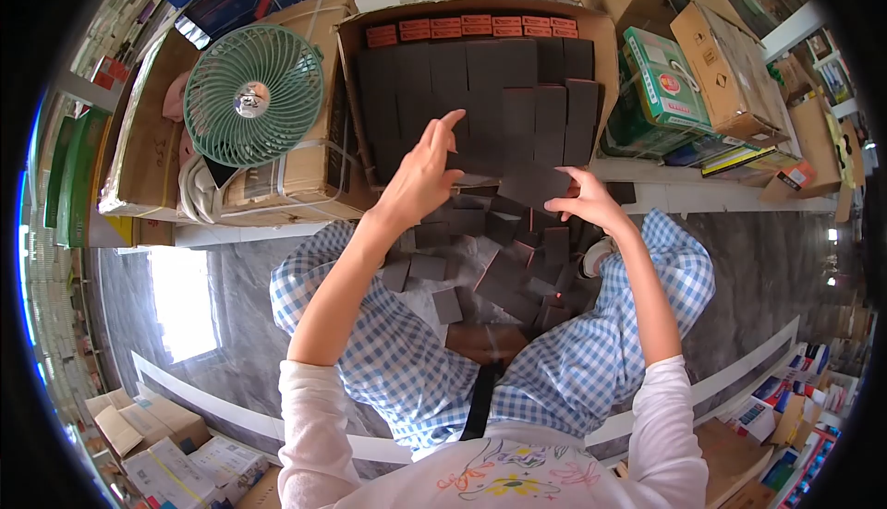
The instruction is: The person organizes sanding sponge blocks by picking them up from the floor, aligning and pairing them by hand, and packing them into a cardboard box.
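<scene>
A large open cardboard carton (pixel 605 56) in front of me holds rows of small black boxes (pixel 504 66), with orange-ended boxes (pixel 476 25) along its far side. My left hand (pixel 420 176) hovers at the carton's near left part, fingers stretched and thumb apart, holding nothing that I can see. Between the thumb and fingers of my right hand (pixel 589 202) is a flat black box (pixel 534 184), tilted at the carton's near edge. More loose black boxes (pixel 504 283) lie in a heap on the floor between my legs.
A green fan (pixel 254 95) sits on a strapped carton (pixel 319 153) at the left. Right of the open carton stand a green-and-white box (pixel 665 75) and a brown carton (pixel 730 70). Shelves with boxes line both sides. Behind me at lower left are more cartons (pixel 162 421).
</scene>
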### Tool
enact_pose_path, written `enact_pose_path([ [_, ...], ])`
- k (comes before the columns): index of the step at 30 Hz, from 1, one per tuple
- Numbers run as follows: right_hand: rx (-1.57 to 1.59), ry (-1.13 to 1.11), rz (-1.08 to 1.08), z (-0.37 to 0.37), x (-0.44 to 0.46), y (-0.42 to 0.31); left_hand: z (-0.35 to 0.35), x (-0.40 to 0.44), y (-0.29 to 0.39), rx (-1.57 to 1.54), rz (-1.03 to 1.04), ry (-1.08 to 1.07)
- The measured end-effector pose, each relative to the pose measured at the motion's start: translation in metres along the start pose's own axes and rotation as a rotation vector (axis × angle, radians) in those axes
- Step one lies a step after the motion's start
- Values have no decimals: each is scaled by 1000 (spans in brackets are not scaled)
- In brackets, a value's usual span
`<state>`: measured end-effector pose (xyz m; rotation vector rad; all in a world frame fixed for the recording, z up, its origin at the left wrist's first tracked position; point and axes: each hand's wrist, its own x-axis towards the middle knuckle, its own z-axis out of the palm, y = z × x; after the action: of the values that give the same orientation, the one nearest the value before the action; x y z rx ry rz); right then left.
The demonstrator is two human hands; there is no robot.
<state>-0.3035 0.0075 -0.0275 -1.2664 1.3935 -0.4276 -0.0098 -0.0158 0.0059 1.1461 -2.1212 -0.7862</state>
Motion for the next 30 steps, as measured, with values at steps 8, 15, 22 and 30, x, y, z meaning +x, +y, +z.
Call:
enact_pose_path([
  [8,502,-149,43,9,-9,-17,12,-2,-6,28,115,-24],
  [15,169,64,-31,5,12,17,-1,6,-9,111,-18,97],
  [22,409,-8,-211,16,-12,-24,10,5,-47,-413,-528,160],
  [30,259,265,-125,1,3,-6,-8,13,-36,-439,-547,307],
])
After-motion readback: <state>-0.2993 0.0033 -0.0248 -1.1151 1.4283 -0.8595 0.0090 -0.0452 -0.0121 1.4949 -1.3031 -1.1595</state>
